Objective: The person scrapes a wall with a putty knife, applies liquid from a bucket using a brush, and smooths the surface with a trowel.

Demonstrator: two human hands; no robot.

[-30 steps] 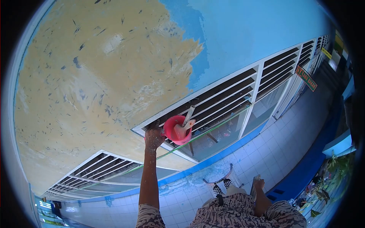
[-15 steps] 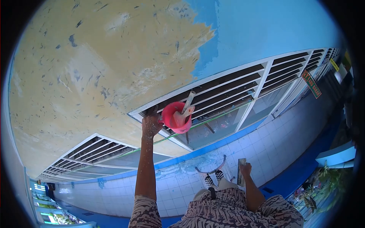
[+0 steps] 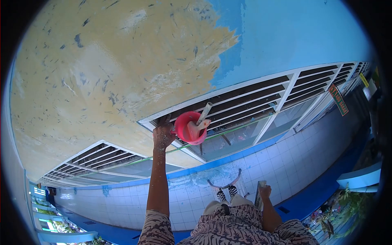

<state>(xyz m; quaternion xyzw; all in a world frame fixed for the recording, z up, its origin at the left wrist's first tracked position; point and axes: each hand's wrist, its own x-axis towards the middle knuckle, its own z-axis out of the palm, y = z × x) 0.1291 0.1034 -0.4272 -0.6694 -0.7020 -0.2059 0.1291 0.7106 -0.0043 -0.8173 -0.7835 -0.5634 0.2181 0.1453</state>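
Note:
My left hand (image 3: 163, 136) is raised at the lower corner of the slatted window, its fingers closed at the side of a pink plastic dipper (image 3: 182, 130). Inside the dipper stand a pale tube-like stick (image 3: 204, 114) and a flat, whitish blade-like piece (image 3: 193, 130). Down by my right thigh, my right hand (image 3: 265, 191) is closed around a flat, greyish scraper-like tool (image 3: 258, 197). In front of me, the wall (image 3: 102, 81) is yellowish, with pale smoothed patches and dark scuffs, and meets blue paint (image 3: 286, 32) along a ragged edge.
White-framed louvre windows (image 3: 253, 96) run along the wall, with a green line (image 3: 241, 130) across them. My checkered shoes (image 3: 227, 192) are on a stand with curved legs (image 3: 241, 175) above the tiled floor (image 3: 183, 204). A hanging sign (image 3: 339, 100) and plants (image 3: 347, 208) are at the right.
The view has shifted slightly, so the wall and windows sit a little differently. The dipper's opening faces me a little more. Both hands keep their holds.

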